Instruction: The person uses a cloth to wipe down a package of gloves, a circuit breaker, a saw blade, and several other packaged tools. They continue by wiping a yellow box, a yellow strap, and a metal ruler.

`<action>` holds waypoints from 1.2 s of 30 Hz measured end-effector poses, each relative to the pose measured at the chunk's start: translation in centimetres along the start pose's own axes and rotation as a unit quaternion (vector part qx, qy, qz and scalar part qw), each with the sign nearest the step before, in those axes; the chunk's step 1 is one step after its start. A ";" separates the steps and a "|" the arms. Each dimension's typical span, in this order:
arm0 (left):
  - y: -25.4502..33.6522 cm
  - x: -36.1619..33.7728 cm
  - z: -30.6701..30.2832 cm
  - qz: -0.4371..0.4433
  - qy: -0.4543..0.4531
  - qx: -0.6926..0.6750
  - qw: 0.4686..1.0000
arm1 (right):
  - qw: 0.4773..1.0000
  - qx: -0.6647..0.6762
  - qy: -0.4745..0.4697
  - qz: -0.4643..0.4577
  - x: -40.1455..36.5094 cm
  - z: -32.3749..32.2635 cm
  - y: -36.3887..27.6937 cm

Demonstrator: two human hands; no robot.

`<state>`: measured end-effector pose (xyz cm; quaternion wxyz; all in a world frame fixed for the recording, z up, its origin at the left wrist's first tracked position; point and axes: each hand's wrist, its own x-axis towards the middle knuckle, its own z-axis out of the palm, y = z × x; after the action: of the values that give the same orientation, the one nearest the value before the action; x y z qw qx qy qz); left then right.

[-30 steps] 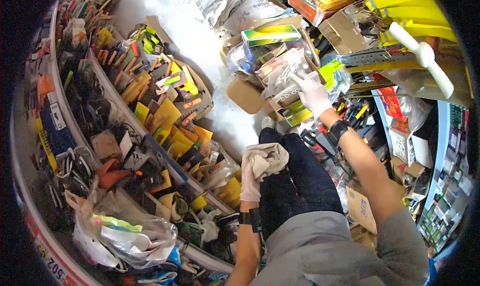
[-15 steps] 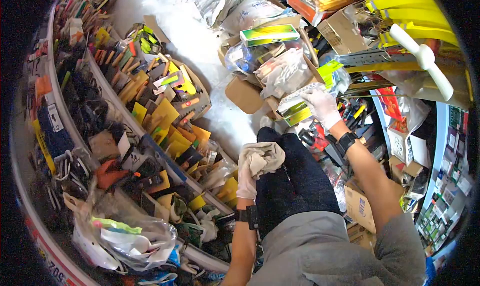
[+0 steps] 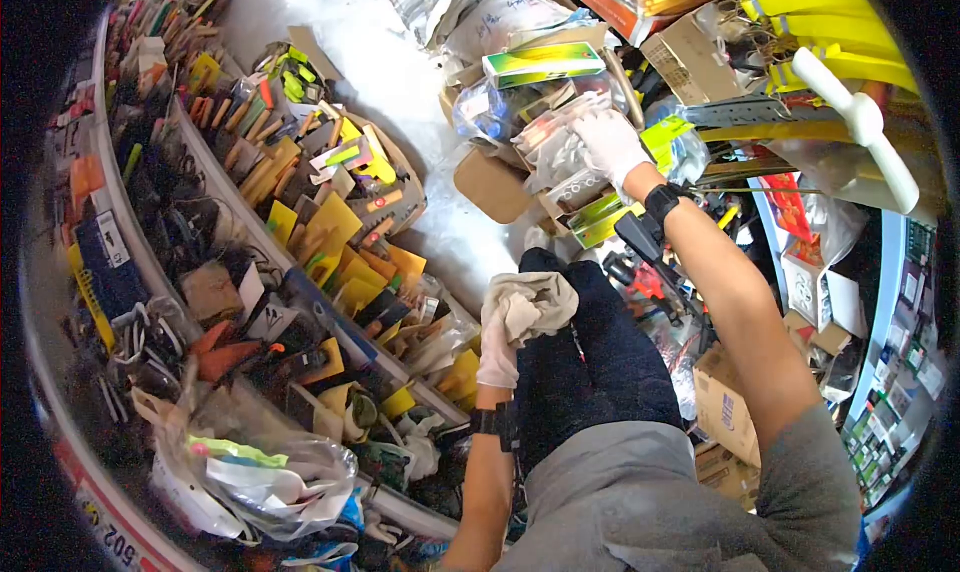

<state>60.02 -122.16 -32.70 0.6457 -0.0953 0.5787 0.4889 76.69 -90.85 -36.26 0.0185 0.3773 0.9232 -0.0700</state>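
Note:
My left hand (image 3: pixel 500 347), in a pale glove, is closed around a crumpled beige cloth (image 3: pixel 530 307) above my dark trousers. My right hand (image 3: pixel 612 144), also gloved, is at a cardboard box (image 3: pixel 490 186) in front of me. Its fingers are bent onto a clear plastic bag (image 3: pixel 560 142) with pale things in it; the fingertips are partly lost against the bag. Just below lies a white box (image 3: pixel 580 189) with a row of round marks, beside a yellow-green carton (image 3: pixel 603 221). A green and yellow carton (image 3: pixel 543 64) rests at the box's far side.
Curved shelves (image 3: pixel 330 317) packed with tools and packets run along my left. A filled plastic bag (image 3: pixel 265 482) sits at the lower left. To the right are a white fan-like blade (image 3: pixel 862 122), yellow straps (image 3: pixel 830 17) and a brown carton (image 3: pixel 725 402).
My right hand has moved up and left from the white box onto the clear plastic bag. More of the white box's round marks show. My left hand keeps the cloth in nearly the same place.

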 end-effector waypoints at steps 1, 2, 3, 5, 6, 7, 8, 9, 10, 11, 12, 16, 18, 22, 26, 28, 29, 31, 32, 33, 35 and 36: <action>0.4 -0.2 0.4 -0.009 0.005 -0.015 1.000 | 1.000 0.002 0.000 -0.001 0.1 0.1 0.0; 0.7 -0.2 0.8 -0.018 0.008 -0.030 0.999 | 1.000 0.006 -0.015 0.004 0.2 0.2 0.0; 0.9 0.2 1.0 -0.017 -0.002 -0.024 1.000 | 0.999 0.010 -0.030 0.009 0.4 -0.1 0.0; 1.6 1.7 1.4 0.052 -0.100 0.062 0.992 | 1.000 -0.001 -0.017 -0.010 -0.5 -0.7 -0.3; 1.3 2.3 2.0 0.139 -0.002 0.157 0.978 | 1.000 -0.013 -0.004 -0.028 -1.1 -1.4 -0.5; 2.1 2.4 3.5 0.137 0.020 0.180 0.974 | 0.997 0.018 -0.063 -0.027 -1.9 -2.3 -0.6; 3.0 2.7 4.8 0.135 0.041 0.204 0.969 | 0.998 0.019 -0.042 -0.040 -2.7 -2.4 -0.6; 3.1 3.9 5.0 0.159 0.004 0.243 0.957 | 0.998 0.019 -0.020 -0.052 -3.5 -2.3 -0.4; 4.2 4.4 6.2 0.178 -0.036 0.278 0.943 | 0.998 0.033 -0.028 -0.047 -4.2 -2.7 -0.3; 5.4 5.1 7.5 0.197 -0.075 0.313 0.926 | 0.998 0.031 -0.028 -0.049 -4.5 -2.9 -0.3; 5.9 6.5 8.3 0.299 -0.052 0.438 0.846 | 0.998 0.037 -0.020 -0.045 -4.9 -2.7 -0.2; 9.8 10.2 13.2 0.250 -0.090 0.463 0.846 | 0.998 0.024 -0.050 -0.026 -6.6 -3.5 -0.9; 9.0 13.3 13.9 0.182 -0.085 0.415 0.887 | 0.998 0.022 -0.055 -0.026 -7.8 -4.1 -1.0; 7.9 15.4 13.4 0.168 -0.132 0.430 0.877 | 0.998 0.013 -0.031 -0.047 -10.0 -4.0 -0.4; 8.2 12.6 13.9 0.179 -0.171 0.558 0.792 | 0.998 0.011 -0.036 -0.045 -9.6 -3.5 -0.2; 7.7 11.7 14.5 0.169 -0.159 0.617 0.752 | 0.998 0.007 -0.042 -0.037 -8.7 -3.5 -0.2; 7.5 11.1 14.6 0.191 -0.146 0.622 0.745 | 0.998 0.007 -0.041 -0.037 -8.2 -3.5 -0.1; 7.8 10.6 14.9 0.186 -0.146 0.635 0.735 | 0.983 0.028 -0.172 0.055 -6.6 -4.5 -0.4; 7.9 10.3 15.1 0.180 -0.147 0.648 0.725 | 0.997 0.072 -0.028 0.022 -6.4 -3.6 -0.3; 7.9 10.1 15.2 0.180 -0.146 0.648 0.725 | 0.997 0.073 -0.028 0.022 -5.6 -3.5 -0.3; 7.9 9.9 15.3 0.181 -0.133 0.659 0.717 | 0.992 0.038 0.093 -0.074 -3.2 -3.3 -1.2; 8.1 9.7 15.3 0.180 -0.132 0.660 0.717 | 0.990 0.011 0.100 -0.102 -2.3 -3.0 -1.6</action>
<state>62.60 -102.45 -32.47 0.5142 0.5267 0.6698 0.0978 77.33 -93.14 -32.95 -0.0854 0.2864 0.9533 -0.0431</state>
